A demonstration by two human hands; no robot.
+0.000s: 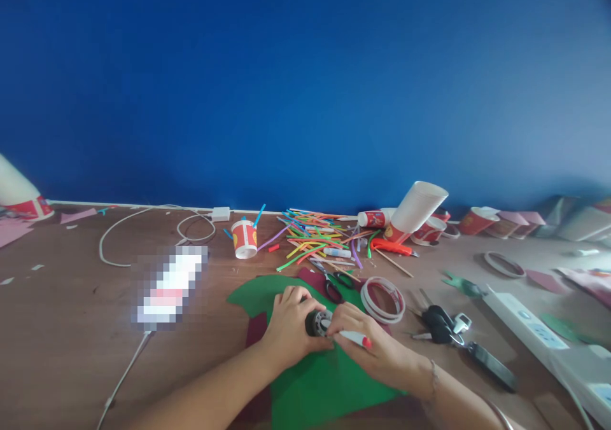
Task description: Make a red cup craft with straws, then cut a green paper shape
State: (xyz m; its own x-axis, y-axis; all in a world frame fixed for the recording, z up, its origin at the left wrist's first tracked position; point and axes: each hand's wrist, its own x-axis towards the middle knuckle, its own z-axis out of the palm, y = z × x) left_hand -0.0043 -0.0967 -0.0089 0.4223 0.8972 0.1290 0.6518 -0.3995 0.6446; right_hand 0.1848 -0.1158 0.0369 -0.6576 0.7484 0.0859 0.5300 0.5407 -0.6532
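Observation:
A green paper sheet (319, 388) lies over dark red paper (256, 329) in front of me. My left hand (292, 323) is closed around a small dark round object (321, 322) with a pale, dotted top face, and keeps it on the green sheet. I cannot make out what kind of object it is. My right hand (365, 339) grips a white marker (351, 336) with a red end. The marker's other end is at the round object's top, mostly behind the fingers. Scissors with black handles (333, 289) and stacked rolls of tape (382, 299) lie just beyond my hands.
Colourful straws (310, 236) are heaped near the blue wall. An orange utility knife (394, 247) lies beside leaning stacked paper cups (415, 210). Keys (439, 325) and a power strip (525, 325) are at right. A phone (174, 284) charges at left, near a cup (245, 238).

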